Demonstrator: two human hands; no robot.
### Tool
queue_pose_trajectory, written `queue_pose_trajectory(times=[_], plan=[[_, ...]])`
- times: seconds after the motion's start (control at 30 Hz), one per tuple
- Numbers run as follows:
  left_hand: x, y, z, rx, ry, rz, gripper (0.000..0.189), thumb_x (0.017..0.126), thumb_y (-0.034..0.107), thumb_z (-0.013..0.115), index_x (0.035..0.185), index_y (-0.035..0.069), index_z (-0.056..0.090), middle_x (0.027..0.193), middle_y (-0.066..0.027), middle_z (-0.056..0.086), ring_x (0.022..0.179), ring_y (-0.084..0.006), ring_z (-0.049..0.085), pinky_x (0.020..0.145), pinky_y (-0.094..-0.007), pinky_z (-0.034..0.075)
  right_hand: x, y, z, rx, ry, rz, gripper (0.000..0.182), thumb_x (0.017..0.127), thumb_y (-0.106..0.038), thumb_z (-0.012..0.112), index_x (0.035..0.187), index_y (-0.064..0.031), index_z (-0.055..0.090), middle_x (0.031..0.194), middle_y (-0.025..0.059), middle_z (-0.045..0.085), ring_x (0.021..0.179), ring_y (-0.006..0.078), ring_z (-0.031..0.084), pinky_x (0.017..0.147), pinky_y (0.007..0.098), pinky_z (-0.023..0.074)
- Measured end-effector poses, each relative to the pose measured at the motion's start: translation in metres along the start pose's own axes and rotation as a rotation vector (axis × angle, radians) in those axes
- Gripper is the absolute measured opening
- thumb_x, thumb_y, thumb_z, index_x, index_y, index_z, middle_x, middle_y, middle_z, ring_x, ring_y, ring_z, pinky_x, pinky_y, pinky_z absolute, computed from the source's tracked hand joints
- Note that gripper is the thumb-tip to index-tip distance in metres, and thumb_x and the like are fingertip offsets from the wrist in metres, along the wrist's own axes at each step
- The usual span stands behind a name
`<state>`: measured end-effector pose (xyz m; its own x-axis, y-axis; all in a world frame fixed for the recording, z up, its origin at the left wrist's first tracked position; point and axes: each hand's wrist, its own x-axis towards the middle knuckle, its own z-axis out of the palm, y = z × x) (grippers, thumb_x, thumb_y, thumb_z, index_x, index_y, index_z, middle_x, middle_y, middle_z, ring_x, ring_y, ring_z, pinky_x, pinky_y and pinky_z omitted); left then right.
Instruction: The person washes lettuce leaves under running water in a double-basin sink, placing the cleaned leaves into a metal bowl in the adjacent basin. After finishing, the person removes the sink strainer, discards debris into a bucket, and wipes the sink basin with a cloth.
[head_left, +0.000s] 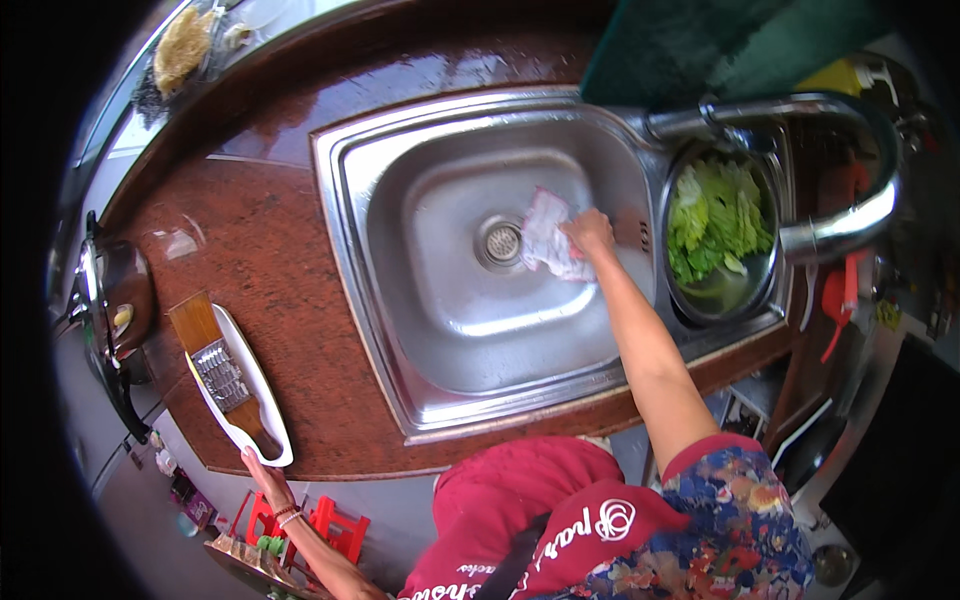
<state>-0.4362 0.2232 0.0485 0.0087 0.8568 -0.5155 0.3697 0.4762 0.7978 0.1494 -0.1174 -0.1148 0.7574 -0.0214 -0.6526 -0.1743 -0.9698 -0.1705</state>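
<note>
My right hand grips a crumpled white cloth with pinkish edges, low in the stainless steel sink basin, just right of the drain strainer. At the lower left, my left hand holds the near end of a long white plastic dish at the counter's front edge. Across that dish lies a wooden board with a metal grater plate. A steel bowl of leafy green lettuce stands in the small basin to the right.
The curved chrome faucet arches over the right side. A dark green glass panel rises behind the sink. A lidded pot stands beyond the left end of the reddish stone counter. Red plastic stools are below the counter at lower left.
</note>
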Motion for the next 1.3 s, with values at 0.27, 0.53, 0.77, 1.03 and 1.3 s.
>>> queue_pose_trajectory(times=[0.27,0.53,0.77,1.03,1.3], plan=[[0.002,0.003,0.011,0.036,0.047,0.024,0.054,0.09,0.04,0.049,0.132,0.011,0.031,0.126,-0.0049,0.04,0.116,-0.0186,0.041,0.092,-0.0353,0.038,0.008,0.014,0.025,0.13,0.039,0.001,0.027,0.072,-0.028,0.067,0.085,-0.0032,0.067,0.095,0.0181,0.063,0.088,0.0316,0.062,0.08,0.0381,0.0477],[-0.01,0.004,0.005,-0.026,-0.042,0.031,0.055,0.09,0.041,0.047,0.134,0.014,0.029,0.129,-0.0036,0.037,0.117,-0.0199,0.039,0.092,-0.0387,0.037,-0.006,0.022,0.032,0.04,0.049,-0.081,0.028,0.077,-0.025,0.06,0.095,-0.0039,0.065,0.099,0.0197,0.062,0.096,0.0378,0.058,0.083,0.0432,0.0466],[0.007,-0.009,-0.001,-0.027,-0.086,0.044,0.055,0.088,0.045,0.049,0.131,0.016,0.032,0.128,-0.0027,0.039,0.118,-0.0208,0.041,0.09,-0.0385,0.04,-0.013,0.011,0.04,-0.047,0.203,-0.062,0.024,0.078,-0.015,0.052,0.092,-0.0016,0.065,0.102,0.0215,0.06,0.095,0.0377,0.058,0.083,0.0421,0.047],[-0.036,-0.013,0.01,0.057,0.311,0.175,0.061,0.087,0.046,0.051,0.133,0.012,0.029,0.123,-0.0072,0.045,0.097,-0.0204,0.051,0.079,-0.0346,0.042,-0.051,0.023,0.023,-0.19,0.227,-0.401,0.024,0.073,-0.02,0.063,0.091,-0.0049,0.064,0.096,0.018,0.063,0.091,0.0354,0.06,0.08,0.0428,0.0476],[-0.105,-0.061,0.034,0.019,0.531,0.197,0.047,0.085,0.025,0.06,0.122,0.007,0.038,0.097,-0.0048,0.048,0.066,-0.0122,0.053,0.055,-0.0233,0.042,0.001,0.065,0.057,0.287,0.1,-0.296,0.015,0.076,-0.014,0.063,0.084,-0.0023,0.063,0.072,0.0098,0.061,0.065,0.0218,0.061,0.06,0.035,0.0498]])
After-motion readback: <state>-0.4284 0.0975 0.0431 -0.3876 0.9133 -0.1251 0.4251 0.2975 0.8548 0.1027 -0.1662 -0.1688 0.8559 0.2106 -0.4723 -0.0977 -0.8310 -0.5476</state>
